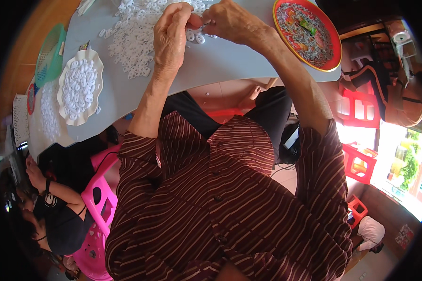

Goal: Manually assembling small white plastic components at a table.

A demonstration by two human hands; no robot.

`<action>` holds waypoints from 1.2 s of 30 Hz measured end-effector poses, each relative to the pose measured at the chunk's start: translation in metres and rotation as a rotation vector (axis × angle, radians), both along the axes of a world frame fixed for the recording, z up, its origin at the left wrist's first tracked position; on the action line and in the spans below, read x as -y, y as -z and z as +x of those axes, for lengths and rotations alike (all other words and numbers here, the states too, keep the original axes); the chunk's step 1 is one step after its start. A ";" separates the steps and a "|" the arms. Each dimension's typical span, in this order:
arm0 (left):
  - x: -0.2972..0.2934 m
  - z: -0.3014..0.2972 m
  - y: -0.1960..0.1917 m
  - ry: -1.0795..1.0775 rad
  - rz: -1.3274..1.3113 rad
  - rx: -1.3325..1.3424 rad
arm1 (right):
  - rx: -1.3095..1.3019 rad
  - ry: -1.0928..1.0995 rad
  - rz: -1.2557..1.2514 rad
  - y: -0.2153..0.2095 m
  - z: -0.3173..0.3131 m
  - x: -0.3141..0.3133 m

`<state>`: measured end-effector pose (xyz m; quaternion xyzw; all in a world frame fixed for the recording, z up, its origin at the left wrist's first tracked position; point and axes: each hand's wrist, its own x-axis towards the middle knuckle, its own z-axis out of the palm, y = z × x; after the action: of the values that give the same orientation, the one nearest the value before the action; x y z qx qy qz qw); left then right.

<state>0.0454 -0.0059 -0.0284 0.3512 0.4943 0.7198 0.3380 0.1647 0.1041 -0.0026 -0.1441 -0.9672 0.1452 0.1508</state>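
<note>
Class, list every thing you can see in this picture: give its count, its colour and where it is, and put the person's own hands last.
table: one, pale grey, top centre
loose small rings: many, white, heaped on the table under the hands
scalloped dish: one, white, full of rings, table's left
round tray: one, red, holding small metal parts, table's right
basket: one, green, far left
chair: one, pink, lower left
stools: several, red, right
left hand: pinching a ring
right hand: pinching beside it
</note>
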 end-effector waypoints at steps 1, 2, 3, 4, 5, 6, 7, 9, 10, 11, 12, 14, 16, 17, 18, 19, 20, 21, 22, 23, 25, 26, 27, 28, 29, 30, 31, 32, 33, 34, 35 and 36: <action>0.000 -0.002 0.002 0.007 0.010 0.014 | 0.001 0.038 0.016 0.002 -0.004 0.001; -0.001 -0.003 0.002 0.017 0.021 0.028 | 0.004 0.079 0.033 0.004 -0.007 0.001; -0.002 -0.002 0.002 0.022 0.020 0.027 | 0.003 0.084 0.033 0.005 -0.008 0.001; -0.002 -0.002 0.001 0.023 0.031 0.030 | 0.004 0.114 0.023 0.007 -0.009 0.001; -0.001 -0.002 0.001 0.020 0.041 0.033 | 0.006 0.140 0.012 0.008 -0.010 0.001; -0.001 -0.003 0.001 0.021 0.039 0.031 | 0.004 0.141 0.010 0.009 -0.011 0.001; -0.001 -0.003 0.002 0.014 0.034 0.020 | 0.026 0.158 0.046 0.010 -0.011 0.000; -0.002 -0.003 0.002 0.007 0.029 0.006 | 0.047 0.173 0.082 0.014 -0.008 -0.003; -0.001 -0.002 0.002 0.012 0.032 -0.017 | -0.122 0.142 -0.048 0.018 -0.002 -0.005; -0.003 0.001 0.002 0.025 0.038 -0.037 | -0.288 0.118 -0.173 0.020 0.007 -0.010; -0.001 0.000 0.001 0.019 0.036 -0.039 | -0.290 0.112 -0.175 0.013 0.010 -0.003; 0.002 0.002 -0.001 -0.026 0.001 -0.351 | -0.620 0.056 -0.321 0.002 0.022 0.014; 0.006 0.009 -0.008 0.010 -0.063 -0.390 | -0.581 0.140 -0.630 0.012 0.026 0.010; 0.007 0.013 -0.011 0.040 -0.126 -0.425 | -0.528 0.216 -0.938 0.014 0.027 0.011; 0.004 0.017 -0.009 0.051 -0.099 -0.413 | -0.532 0.218 -0.939 0.015 0.029 0.012; 0.003 0.018 -0.008 0.054 -0.100 -0.417 | -0.541 0.202 -0.949 0.017 0.031 0.014; 0.001 0.018 -0.008 0.059 -0.056 -0.468 | -0.550 0.182 -0.961 0.017 0.032 0.017; 0.001 0.018 -0.007 0.063 -0.012 -0.520 | -0.555 0.180 -0.965 0.018 0.034 0.019; 0.002 0.017 -0.007 0.063 -0.015 -0.526 | -0.559 0.198 -0.966 0.018 0.036 0.020; 0.001 0.017 -0.006 0.070 -0.013 -0.544 | -0.563 0.222 -0.965 0.019 0.038 0.020; -0.001 0.018 -0.005 0.082 -0.010 -0.564 | -0.600 0.218 -1.002 0.022 0.041 0.017; -0.002 0.020 -0.005 0.080 -0.011 -0.560 | -0.637 0.211 -1.036 0.022 0.043 0.016; -0.003 0.022 -0.005 0.079 -0.011 -0.555 | -0.644 0.218 -1.033 0.022 0.045 0.016; -0.003 0.024 -0.006 0.089 -0.006 -0.555 | -0.616 0.226 -0.960 0.021 0.046 0.016; -0.002 0.025 -0.006 0.083 -0.025 -0.600 | -0.588 0.238 -0.886 0.018 0.047 0.017; -0.002 0.025 -0.007 0.077 -0.041 -0.643 | -0.566 0.209 -0.869 0.014 0.047 0.019; -0.002 0.026 -0.007 0.093 -0.031 -0.641 | -0.572 0.240 -0.834 0.011 0.045 0.023; -0.001 0.027 -0.009 0.087 -0.058 -0.591 | -0.592 0.254 -0.786 0.007 0.045 0.027; -0.001 0.030 -0.010 0.085 -0.086 -0.540 | -0.611 0.271 -0.738 0.007 0.046 0.029; 0.000 0.034 -0.012 0.081 -0.112 -0.510 | -0.662 0.250 -0.746 0.010 0.045 0.030; -0.001 0.038 -0.011 0.098 -0.101 -0.506 | -0.664 0.266 -0.733 0.011 0.047 0.029; -0.001 0.041 -0.007 0.109 -0.110 -0.365 | -0.601 0.290 -0.641 0.011 0.050 0.028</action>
<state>0.0867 -0.0046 -0.0216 0.4831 0.5661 0.5967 0.3000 0.2149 0.0764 -0.0140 -0.2688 -0.7568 0.4495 0.3911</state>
